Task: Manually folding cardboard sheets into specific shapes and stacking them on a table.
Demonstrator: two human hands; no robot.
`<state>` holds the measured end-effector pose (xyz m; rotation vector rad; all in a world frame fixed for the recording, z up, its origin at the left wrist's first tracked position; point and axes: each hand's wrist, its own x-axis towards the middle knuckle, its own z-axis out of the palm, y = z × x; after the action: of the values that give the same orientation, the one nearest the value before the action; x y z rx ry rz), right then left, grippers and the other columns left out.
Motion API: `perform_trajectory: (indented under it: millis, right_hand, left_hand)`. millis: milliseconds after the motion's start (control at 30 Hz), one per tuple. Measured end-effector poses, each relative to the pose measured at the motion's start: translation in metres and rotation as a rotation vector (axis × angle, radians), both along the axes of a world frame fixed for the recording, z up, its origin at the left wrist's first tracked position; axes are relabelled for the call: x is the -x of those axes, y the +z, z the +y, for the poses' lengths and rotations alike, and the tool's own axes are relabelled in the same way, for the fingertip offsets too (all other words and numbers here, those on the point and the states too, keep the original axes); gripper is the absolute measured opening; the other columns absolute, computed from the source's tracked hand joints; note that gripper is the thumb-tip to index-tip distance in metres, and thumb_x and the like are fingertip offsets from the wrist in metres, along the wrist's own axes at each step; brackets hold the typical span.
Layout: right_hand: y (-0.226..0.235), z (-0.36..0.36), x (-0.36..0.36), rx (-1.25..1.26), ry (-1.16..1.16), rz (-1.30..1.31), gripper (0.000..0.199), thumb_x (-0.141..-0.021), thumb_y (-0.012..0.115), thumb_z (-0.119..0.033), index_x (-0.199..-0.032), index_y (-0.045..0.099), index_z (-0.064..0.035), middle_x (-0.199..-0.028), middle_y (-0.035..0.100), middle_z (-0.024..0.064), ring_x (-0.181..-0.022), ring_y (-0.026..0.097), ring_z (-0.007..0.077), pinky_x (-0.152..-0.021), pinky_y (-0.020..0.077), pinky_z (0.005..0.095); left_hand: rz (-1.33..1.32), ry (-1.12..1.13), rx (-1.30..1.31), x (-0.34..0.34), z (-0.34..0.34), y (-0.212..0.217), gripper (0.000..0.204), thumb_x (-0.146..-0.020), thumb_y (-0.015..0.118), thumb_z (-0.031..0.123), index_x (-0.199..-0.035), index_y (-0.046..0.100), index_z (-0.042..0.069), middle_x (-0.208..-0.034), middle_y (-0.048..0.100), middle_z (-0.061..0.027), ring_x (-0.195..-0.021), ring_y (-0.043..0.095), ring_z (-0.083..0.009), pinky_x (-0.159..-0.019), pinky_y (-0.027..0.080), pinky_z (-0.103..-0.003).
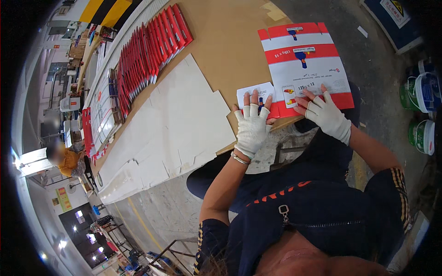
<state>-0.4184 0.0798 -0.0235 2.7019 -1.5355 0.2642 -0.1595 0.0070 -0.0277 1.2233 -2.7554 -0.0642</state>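
Resting left hand point(251, 131), fingers spread, on small white-and-red piece point(264, 91), laid right hand point(328, 117) on printed carton sheet point(307, 69) just beside, overhanging counter point(230, 46) at right. Had hands apart, clamped on nothing. Saw white cardboard point(175, 115) farther left, beside row of red cartons point(148, 53).

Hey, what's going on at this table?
Someone's gloved left hand lies on a small panel at the left edge of a flat red-and-white carton sheet, the gloved right hand on its larger part. The sheet lies at the edge of a brown table. Farther left is a row of red pieces.
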Motion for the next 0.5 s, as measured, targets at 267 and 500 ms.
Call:
perform_trajectory:
  millis: [267, 500]
  right_hand:
    - [0.003, 0.004, 0.002, -0.105, 0.025, -0.076, 0.057, -0.074, 0.064, -0.015, -0.13, 0.055, -0.0135, -0.141, 0.049, 0.0047, -0.138, 0.034, 0.0266, -0.112, 0.0105, 0.0662]
    - [0.01, -0.003, 0.001, -0.083, 0.006, -0.202, 0.055, -0.07, 0.067, -0.013, -0.125, 0.058, -0.0094, -0.135, 0.054, 0.0067, -0.132, 0.042, 0.0295, -0.111, 0.018, 0.0617]
  left_hand:
    - [0.121, -0.051, -0.104, 0.002, -0.01, 0.007, 0.064, -0.081, 0.066, 0.043, -0.136, 0.049, 0.016, -0.144, 0.035, -0.0192, -0.134, 0.03, -0.0399, -0.104, 0.022, -0.063]
    - [0.322, 0.202, 0.059, 0.044, -0.057, 0.006, 0.07, -0.065, 0.079, 0.04, -0.123, 0.057, 0.007, -0.131, 0.046, -0.0146, -0.117, 0.043, -0.0326, -0.095, 0.031, -0.049]
